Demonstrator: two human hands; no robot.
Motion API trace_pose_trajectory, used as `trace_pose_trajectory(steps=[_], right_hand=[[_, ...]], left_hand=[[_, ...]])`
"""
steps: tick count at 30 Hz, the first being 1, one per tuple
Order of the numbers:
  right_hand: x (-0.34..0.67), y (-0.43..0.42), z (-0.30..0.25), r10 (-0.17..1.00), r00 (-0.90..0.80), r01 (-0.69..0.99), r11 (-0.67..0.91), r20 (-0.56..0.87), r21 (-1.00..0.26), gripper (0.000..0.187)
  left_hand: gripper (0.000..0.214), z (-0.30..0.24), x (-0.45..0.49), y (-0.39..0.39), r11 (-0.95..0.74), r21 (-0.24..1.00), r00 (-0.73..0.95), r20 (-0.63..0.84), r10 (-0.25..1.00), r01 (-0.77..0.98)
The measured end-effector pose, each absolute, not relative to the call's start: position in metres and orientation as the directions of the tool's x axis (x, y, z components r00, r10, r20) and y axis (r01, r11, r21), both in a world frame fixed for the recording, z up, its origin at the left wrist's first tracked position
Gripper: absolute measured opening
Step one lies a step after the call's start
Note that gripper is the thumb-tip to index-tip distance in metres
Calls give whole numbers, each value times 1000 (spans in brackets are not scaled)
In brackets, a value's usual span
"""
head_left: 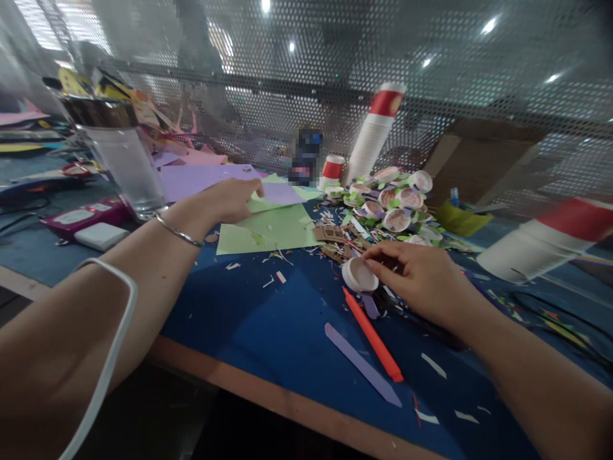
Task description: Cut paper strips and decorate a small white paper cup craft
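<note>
My right hand (416, 275) pinches the rim of a small, shallow white paper cup piece (360, 275) above the blue table. My left hand (234, 199) reaches over the light green paper (268, 231), its curled fingers on the edge of an upper green sheet; the fingertips are partly hidden. Just below the cup piece lie an orange-red pen-like stick (373, 335) and a purple paper strip (361, 364). Behind my right hand is a heap of similar white cup pieces (397, 201) with green and purple paper tabs.
Purple paper (205, 179) lies behind the green. A clear tumbler (127, 166) and a magenta box (89, 214) stand left. Stacked red-and-white cups (373, 137) lean at the back; more cups (536, 246) lie right. Paper scraps litter the table before a perforated metal screen.
</note>
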State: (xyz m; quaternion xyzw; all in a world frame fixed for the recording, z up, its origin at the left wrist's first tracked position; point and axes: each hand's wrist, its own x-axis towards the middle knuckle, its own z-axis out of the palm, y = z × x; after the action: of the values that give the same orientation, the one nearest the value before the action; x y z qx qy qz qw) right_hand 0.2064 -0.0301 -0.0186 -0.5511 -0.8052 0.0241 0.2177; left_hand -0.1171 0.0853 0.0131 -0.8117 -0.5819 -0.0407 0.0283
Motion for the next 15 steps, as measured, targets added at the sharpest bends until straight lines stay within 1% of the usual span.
trace_pose_trajectory(steps=[3,5,9,12,15], right_hand=[[207,-30,-20,883,-325,876,416,337,-244,20],[206,-30,-21,873,-337,879,426,353,-215,20],[200,-27,-21,845,-369,887,445,387,-125,22],[185,-19,-18,822,-430,882,470,375,-20,23],[162,-7,-13,792,-524,848,519,312,107,20]], left_hand=[[57,18,-115,78,-335,-1,329,190,925,942],[59,22,-115,74,-312,17,298,260,919,950],[52,28,-114,72,-281,61,238,380,894,958],[52,29,-113,71,-270,88,215,397,892,959],[55,29,-112,71,-279,115,217,382,898,953]])
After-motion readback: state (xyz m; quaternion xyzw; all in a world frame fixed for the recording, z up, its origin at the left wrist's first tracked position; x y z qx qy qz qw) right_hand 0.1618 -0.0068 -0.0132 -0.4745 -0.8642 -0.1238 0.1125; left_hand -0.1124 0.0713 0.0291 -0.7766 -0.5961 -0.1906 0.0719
